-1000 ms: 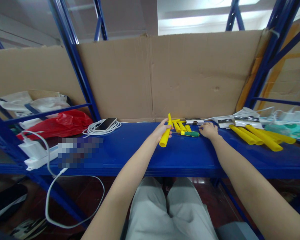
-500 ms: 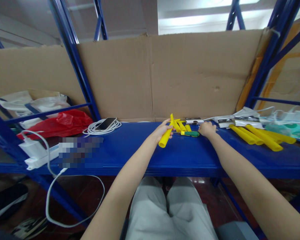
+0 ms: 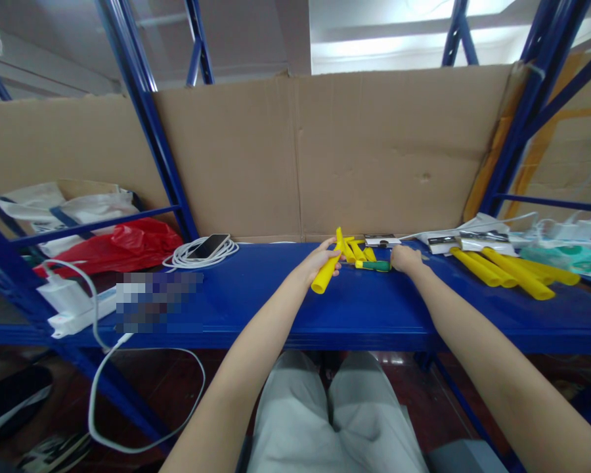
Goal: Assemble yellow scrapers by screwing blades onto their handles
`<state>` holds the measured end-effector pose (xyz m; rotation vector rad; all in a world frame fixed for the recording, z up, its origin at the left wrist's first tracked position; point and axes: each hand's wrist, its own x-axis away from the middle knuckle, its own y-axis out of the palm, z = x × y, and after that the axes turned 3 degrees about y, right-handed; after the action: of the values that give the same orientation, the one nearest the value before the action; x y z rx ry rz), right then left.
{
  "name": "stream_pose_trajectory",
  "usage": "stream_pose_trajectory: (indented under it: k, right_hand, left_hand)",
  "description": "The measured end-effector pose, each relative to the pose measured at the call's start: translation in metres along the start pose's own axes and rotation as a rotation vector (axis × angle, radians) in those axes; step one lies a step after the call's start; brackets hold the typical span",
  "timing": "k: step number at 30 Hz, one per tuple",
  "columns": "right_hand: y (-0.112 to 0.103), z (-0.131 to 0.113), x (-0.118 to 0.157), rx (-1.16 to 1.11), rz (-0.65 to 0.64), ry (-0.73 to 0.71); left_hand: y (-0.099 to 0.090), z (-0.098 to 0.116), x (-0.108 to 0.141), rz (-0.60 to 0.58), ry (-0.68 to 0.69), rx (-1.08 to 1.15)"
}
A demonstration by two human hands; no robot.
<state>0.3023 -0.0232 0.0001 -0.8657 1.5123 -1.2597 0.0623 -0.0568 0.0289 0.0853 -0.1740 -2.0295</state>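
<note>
At centre, the left hand (image 3: 320, 261) pinched a yellow tube (image 3: 326, 276); the right hand (image 3: 406, 259) bent down by the screwdriver (image 3: 374, 266), grip unclear.

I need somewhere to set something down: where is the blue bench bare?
The bench is bare between the coiled cable and left forearm, and in front between both forearms. It's crowded behind there with short yellow tubes and a screwdriver, at right with long yellow tubes, and at left around the power strip.
</note>
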Motion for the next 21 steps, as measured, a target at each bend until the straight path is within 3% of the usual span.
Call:
stream_pose_trajectory:
  k: [13, 17, 21]
  right_hand:
    - [-0.001, 0.006, 0.000, -0.024, 0.013, -0.148]
    - [0.000, 0.006, -0.004, -0.243, 0.091, -0.109]
    - [-0.003, -0.008, 0.000, -0.689, 0.221, -0.184]
  left_hand:
    - [-0.001, 0.000, 0.000, -0.021, -0.007, 0.006]
    - [-0.001, 0.002, 0.001, -0.061, -0.016, 0.037]
    - [0.002, 0.006, 0.006, -0.120, -0.031, 0.063]
